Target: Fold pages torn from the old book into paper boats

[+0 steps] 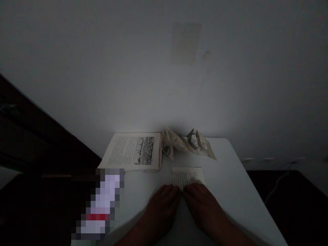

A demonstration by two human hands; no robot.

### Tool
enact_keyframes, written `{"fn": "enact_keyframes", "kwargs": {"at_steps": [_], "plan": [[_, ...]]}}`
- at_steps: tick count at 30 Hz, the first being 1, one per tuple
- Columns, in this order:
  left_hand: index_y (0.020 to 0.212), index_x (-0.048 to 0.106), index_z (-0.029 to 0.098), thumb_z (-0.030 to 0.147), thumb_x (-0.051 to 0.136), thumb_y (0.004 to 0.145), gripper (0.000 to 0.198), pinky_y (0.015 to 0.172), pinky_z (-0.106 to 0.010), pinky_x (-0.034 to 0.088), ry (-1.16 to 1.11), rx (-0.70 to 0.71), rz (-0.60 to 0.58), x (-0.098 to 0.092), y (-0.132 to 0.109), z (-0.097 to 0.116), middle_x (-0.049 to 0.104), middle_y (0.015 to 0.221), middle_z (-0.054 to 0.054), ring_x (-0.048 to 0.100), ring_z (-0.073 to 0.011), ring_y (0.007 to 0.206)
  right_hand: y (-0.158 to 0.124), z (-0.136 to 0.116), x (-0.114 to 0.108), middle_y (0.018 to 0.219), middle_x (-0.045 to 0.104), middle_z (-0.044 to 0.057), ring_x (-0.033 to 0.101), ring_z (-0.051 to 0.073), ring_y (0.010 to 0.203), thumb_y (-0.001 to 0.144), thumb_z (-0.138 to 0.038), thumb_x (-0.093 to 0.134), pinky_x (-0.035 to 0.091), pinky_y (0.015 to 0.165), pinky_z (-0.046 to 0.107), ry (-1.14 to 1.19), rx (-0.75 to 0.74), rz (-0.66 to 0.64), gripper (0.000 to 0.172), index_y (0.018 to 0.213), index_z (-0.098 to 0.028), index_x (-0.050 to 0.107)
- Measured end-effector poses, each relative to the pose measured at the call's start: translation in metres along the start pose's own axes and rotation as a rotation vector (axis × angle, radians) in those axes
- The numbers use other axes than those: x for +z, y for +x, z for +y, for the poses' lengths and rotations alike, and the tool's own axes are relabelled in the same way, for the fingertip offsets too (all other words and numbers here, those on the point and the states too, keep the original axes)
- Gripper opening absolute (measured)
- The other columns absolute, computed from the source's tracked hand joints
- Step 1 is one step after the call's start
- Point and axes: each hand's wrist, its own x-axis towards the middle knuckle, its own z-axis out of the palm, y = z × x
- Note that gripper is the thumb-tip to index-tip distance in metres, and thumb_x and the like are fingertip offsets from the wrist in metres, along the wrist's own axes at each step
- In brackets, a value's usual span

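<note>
A printed sheet of paper [188, 174] lies flat on the white table [230, 191], its near edge under my fingers. My left hand [164, 201] is closed, with its fingertips pressed together on the paper's near left part. Close beside it, my right hand [201, 201] is closed too, fingers on the near right part. The two hands almost meet at the middle of that edge, and they hide the part of the sheet nearest me. Behind the sheet stand several folded paper boats [175, 139] made of printed pages.
A stack of printed pages [123, 150] with a picture on top lies at the table's back left. At the left edge is a blurred-out bright object [106, 194]. A wall [128, 85] rises behind the table. A white cable [276, 186] hangs at right.
</note>
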Motion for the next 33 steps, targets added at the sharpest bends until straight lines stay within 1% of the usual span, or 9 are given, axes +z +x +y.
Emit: {"fn": "enact_keyframes", "kwargs": {"at_steps": [4,7,10,14,19,21,26,31,33], "plan": [[0.122,0.049,0.011,0.011,0.041,0.083,0.040,0.094,-0.040,0.041,0.041,0.011,0.025,0.002,-0.002,-0.003,0.057,0.117,-0.012,0.051,-0.0241,0.105,0.000,0.003,0.004,0.116,0.061,0.006,0.053,0.024,0.104,0.082,-0.010,0.048,0.039,0.095,0.041,-0.016,-0.001,0.014,0.036,0.115,-0.021,0.058],[0.120,0.051,0.010,0.013,0.040,0.083,0.039,0.092,-0.041,0.042,0.054,0.036,0.065,0.001,-0.001,-0.003,0.058,0.117,-0.013,0.053,-0.0246,0.103,0.002,0.003,0.006,0.126,0.056,0.004,0.052,0.024,0.109,0.081,-0.008,0.047,0.037,0.098,0.041,-0.023,0.026,0.004,0.042,0.120,-0.021,0.055],[0.117,0.054,0.011,0.015,0.039,0.084,0.036,0.088,-0.039,0.045,0.041,0.029,0.077,-0.001,0.001,-0.005,0.059,0.115,-0.013,0.054,-0.0232,0.099,0.003,0.002,0.007,0.128,0.055,0.004,0.050,0.023,0.114,0.082,-0.008,0.044,0.037,0.099,0.041,-0.025,0.056,-0.014,0.046,0.126,-0.022,0.050],[0.120,0.053,0.016,0.018,0.039,0.086,0.037,0.088,-0.039,0.046,0.061,0.035,0.052,0.000,0.000,-0.010,0.057,0.121,-0.011,0.054,-0.0229,0.103,0.002,0.001,0.007,0.137,0.045,0.004,0.042,0.024,0.123,0.086,-0.017,0.043,0.037,0.100,0.043,-0.022,0.033,-0.074,0.053,0.137,-0.023,0.034],[0.125,0.048,0.013,0.016,0.040,0.084,0.042,0.089,-0.037,0.045,0.111,0.052,0.053,0.002,-0.002,-0.013,0.053,0.127,-0.011,0.052,-0.0234,0.108,-0.002,0.002,0.003,0.145,0.029,0.003,0.031,0.028,0.130,0.085,-0.031,0.047,0.032,0.101,0.049,0.007,0.080,-0.139,0.066,0.143,-0.026,0.015],[0.125,0.049,0.011,0.014,0.039,0.083,0.043,0.088,-0.037,0.045,0.106,0.051,0.048,0.001,0.000,-0.012,0.052,0.128,-0.012,0.053,-0.0235,0.107,-0.001,0.005,-0.001,0.146,0.026,0.002,0.028,0.029,0.131,0.086,-0.035,0.047,0.030,0.101,0.052,0.019,0.103,-0.168,0.065,0.142,-0.028,0.015],[0.121,0.051,0.012,0.011,0.041,0.081,0.042,0.087,-0.039,0.046,0.099,0.012,0.053,-0.004,0.006,-0.002,0.053,0.127,-0.011,0.054,-0.0235,0.101,0.007,0.027,-0.018,0.148,0.022,0.003,0.023,0.031,0.133,0.087,-0.044,0.042,0.026,0.099,0.058,-0.019,0.167,-0.188,0.056,0.139,-0.032,0.026],[0.128,0.045,0.015,0.009,0.045,0.076,0.052,0.093,-0.043,0.043,0.043,-0.136,-0.099,-0.013,0.008,0.010,0.048,0.132,-0.008,0.050,-0.0246,0.107,0.014,0.050,-0.027,0.148,0.023,0.005,0.023,0.030,0.133,0.087,-0.045,0.040,0.026,0.098,0.056,-0.076,0.150,-0.183,0.056,0.139,-0.030,0.026],[0.129,0.043,0.016,0.009,0.046,0.075,0.054,0.095,-0.044,0.042,0.026,-0.178,-0.116,-0.016,0.010,0.015,0.047,0.133,-0.008,0.048,-0.0248,0.110,0.016,0.056,-0.027,0.147,0.026,0.006,0.025,0.030,0.132,0.087,-0.046,0.039,0.028,0.096,0.055,-0.108,0.161,-0.170,0.055,0.139,-0.029,0.029]]}}
